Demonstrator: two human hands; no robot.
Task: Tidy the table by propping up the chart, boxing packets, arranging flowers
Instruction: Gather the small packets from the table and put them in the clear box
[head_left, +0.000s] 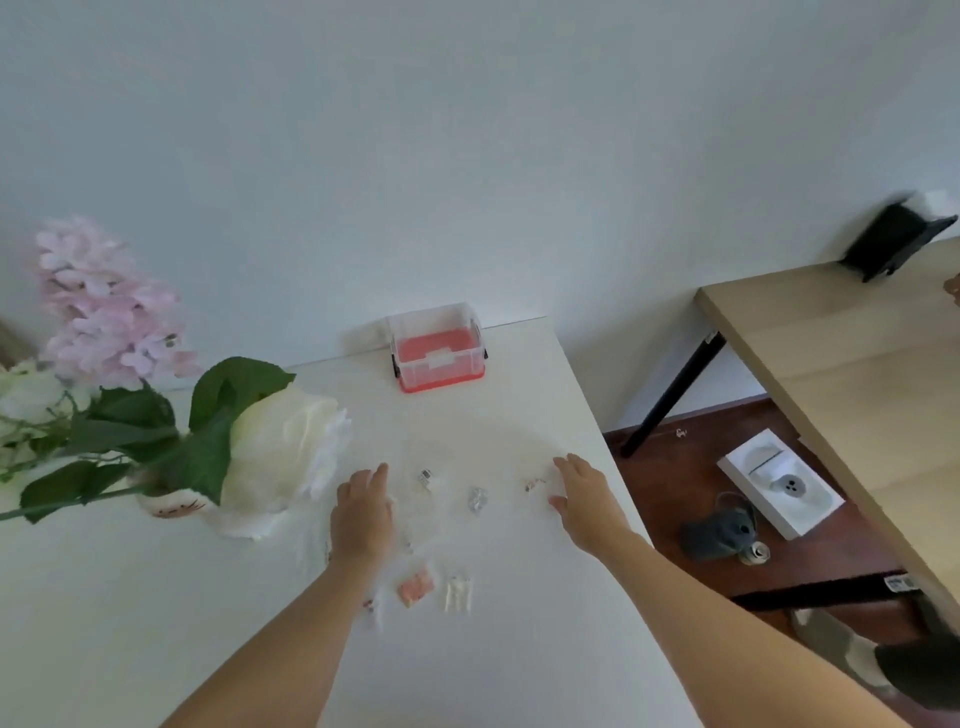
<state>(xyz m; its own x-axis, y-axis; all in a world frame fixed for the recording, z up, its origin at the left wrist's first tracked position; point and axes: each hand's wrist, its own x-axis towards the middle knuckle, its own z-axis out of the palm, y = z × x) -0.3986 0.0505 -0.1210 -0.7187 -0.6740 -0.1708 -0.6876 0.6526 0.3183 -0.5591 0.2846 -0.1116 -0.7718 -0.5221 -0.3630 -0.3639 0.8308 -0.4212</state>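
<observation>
Head view shows me small packets (415, 592) lying on the white table (519, 649), well in front of the clear box (438, 347). My left hand (362, 512) and right hand (584, 499) lie flat among them, fingers spread, holding nothing. Flowers (156, 405) stand left of the packets.

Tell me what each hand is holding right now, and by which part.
Nothing is held. The left hand and the right hand are both open, palms down, over the small packets scattered on the white table, gripping none of them.
</observation>
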